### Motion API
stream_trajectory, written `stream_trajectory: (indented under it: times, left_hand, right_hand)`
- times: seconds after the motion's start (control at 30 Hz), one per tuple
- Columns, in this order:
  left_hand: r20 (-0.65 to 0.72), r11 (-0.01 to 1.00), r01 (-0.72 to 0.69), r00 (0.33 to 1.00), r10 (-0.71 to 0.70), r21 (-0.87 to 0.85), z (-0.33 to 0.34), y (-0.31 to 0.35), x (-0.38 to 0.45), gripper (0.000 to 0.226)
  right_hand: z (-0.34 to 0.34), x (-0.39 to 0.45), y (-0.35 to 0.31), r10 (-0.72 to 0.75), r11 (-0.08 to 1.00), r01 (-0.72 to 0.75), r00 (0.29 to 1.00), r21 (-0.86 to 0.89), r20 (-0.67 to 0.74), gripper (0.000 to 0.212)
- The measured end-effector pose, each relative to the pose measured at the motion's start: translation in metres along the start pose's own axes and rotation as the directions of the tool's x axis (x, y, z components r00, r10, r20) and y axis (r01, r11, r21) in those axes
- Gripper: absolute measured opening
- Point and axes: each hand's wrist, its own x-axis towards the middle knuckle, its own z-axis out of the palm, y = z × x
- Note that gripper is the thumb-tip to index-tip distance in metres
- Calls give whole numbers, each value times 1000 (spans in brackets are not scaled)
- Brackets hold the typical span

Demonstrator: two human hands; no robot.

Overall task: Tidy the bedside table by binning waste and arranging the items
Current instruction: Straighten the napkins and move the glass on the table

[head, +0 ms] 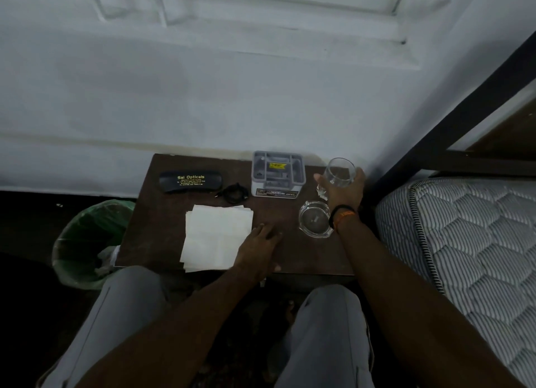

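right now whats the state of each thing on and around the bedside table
drinking glass: empty, upright, held by the right hand
left hand: flat, on the edge of the napkins
napkins: stacked, lying flat
ashtray: upright, looks empty
glasses case: closed
plastic organiser: upright, open top
bin: lined, holds some waste

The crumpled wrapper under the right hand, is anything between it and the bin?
Yes. The wrapper lies at the table's right edge, the bin off its left side. Between them are the ashtray, organiser, tissues and left hand; lifting it over clears them.
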Motion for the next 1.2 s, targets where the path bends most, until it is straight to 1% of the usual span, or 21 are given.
stream_trajectory:
  times: [0.03,0.13,0.2,0.3,0.37,0.47,0.63,0.7,0.83,0.93,1.03,1.2]
  left_hand:
    - [5,1000,6,1000,-6,-5,-1,1,0,86]
    - [12,1000,16,1000,-16,-13,-4,3,1,85]
    - [20,1000,23,1000,-22,-18,-5,4,0,85]
    - [24,999,31,999,-30,-27,-4,4,0,86]
    - [19,999,31,999,-30,-32,-4,3,0,86]
    - [2,999,22,1000,-22,-25,-2,2,-1,86]
    - [-11,1000,-4,1000,4,-12,3,0,-3,86]
    - [-6,1000,-9,1000,9,-12,4,-2,-4,86]
    - [4,1000,-21,1000,21,-9,5,-3,-5,87]
    - [24,1000,-23,999,23,-1,5,-2,-4,88]
    - [47,1000,-16,999,16,2,4,-2,-1,89]
    - [49,1000,-18,999,18,-4,4,-1,1,91]
  right_hand:
    - [0,-2,-6,-13,1000,13,1000,14,-11,121]
    - [-1,-12,-27,-14,1000,14,998,9,-69,89]
    - [-2,-14,-31,-5,1000,6,995,6,-98,71]
    - [-7,-26,-36,-20,999,25,989,32,-147,60]
    - [-11,-32,-38,-57,997,64,984,35,-168,62]
    - [-20,-43,-42,-120,991,129,976,34,-182,71]
    - [-41,-74,-43,-222,975,222,964,-19,-149,61]
    - [-46,-83,-39,-244,969,237,962,-65,-123,62]
    - [-52,-95,-28,-211,974,204,975,-97,-67,68]
    - [-52,-99,-24,-195,974,189,980,-124,-40,68]
    - [-49,-98,-21,-185,974,180,982,-137,-26,71]
    - [-44,-97,-14,-182,970,178,983,-164,-6,72]
